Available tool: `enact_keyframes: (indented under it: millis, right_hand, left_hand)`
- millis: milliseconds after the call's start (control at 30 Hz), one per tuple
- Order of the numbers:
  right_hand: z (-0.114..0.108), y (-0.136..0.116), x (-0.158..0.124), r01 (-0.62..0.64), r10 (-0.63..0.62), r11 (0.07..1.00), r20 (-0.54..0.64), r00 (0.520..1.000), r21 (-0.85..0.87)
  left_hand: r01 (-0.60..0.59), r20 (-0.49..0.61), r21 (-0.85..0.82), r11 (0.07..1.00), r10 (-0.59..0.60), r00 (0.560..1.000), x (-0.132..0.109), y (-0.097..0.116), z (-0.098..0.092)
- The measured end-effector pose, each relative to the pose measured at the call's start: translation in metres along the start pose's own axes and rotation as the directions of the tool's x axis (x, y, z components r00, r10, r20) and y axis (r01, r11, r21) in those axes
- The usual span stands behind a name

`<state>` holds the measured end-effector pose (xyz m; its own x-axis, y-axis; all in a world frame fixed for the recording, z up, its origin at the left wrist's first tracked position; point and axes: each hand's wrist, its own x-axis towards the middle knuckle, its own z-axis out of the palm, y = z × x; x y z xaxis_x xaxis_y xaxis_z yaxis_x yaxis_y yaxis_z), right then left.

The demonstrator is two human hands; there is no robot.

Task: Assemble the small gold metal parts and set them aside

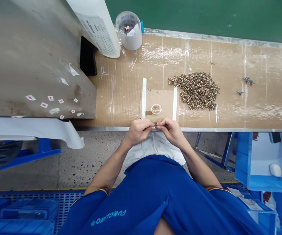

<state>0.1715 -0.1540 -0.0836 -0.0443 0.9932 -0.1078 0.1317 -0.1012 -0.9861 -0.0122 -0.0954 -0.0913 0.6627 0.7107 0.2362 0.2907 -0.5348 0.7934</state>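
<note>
My left hand (pixel 138 131) and my right hand (pixel 170 131) meet at the bench's front edge, their fingertips pinching a tiny dark-and-gold part (pixel 155 126) between them. Its exact shape is mostly hidden by my fingers. Just beyond my hands, a small round transparent dish (pixel 156 109) with a thin gold item inside sits on a cardboard square (pixel 162 101) between white tape strips. To the right lies a heap of small brown-and-gold coiled parts (pixel 196 90). Neither hand touches the heap.
Cardboard covers the bench (pixel 131 114), with several dark bits (pixel 248 80) at the right. A white plastic cup (pixel 128 31) of scraps stands at the back. A grey metal surface with stickers (pixel 33 65) lies left, above a white paper roll (pixel 65 130). A blue bin (pixel 265 163) sits lower right.
</note>
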Motion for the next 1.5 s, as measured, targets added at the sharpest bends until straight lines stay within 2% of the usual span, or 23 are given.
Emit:
enact_keyframes:
  millis: [333,600,833,1067,1267,1500]
  right_hand:
    - [-0.004,0.000,0.001,-0.098,0.095,0.978,0.023,0.995,0.187]
    - [0.000,0.001,0.003,-0.059,0.070,0.982,-0.051,0.996,0.179]
    - [-0.001,0.000,0.006,-0.019,0.021,0.997,-0.025,0.999,0.070]
    - [0.008,0.002,0.005,0.041,-0.038,0.999,-0.103,0.994,0.030]
    - [0.014,-0.001,0.008,0.011,0.003,0.993,-0.117,0.993,0.119]
    - [0.006,0.004,0.004,-0.040,0.056,0.983,-0.087,0.995,0.180]
  left_hand:
    - [-0.067,-0.046,-0.061,0.996,0.064,0.997,0.004,0.003,-0.003]
    - [0.029,0.014,-0.075,0.997,-0.028,1.000,0.006,0.004,-0.006]
    - [0.081,-0.027,-0.064,0.995,-0.083,0.996,0.006,0.006,0.000]
    - [0.138,-0.062,-0.139,0.981,-0.148,0.987,0.006,0.007,0.004]
    - [0.169,-0.099,-0.241,0.956,-0.198,0.975,0.008,0.007,0.004]
    - [0.149,-0.009,-0.221,0.964,-0.155,0.988,0.009,0.009,-0.007]
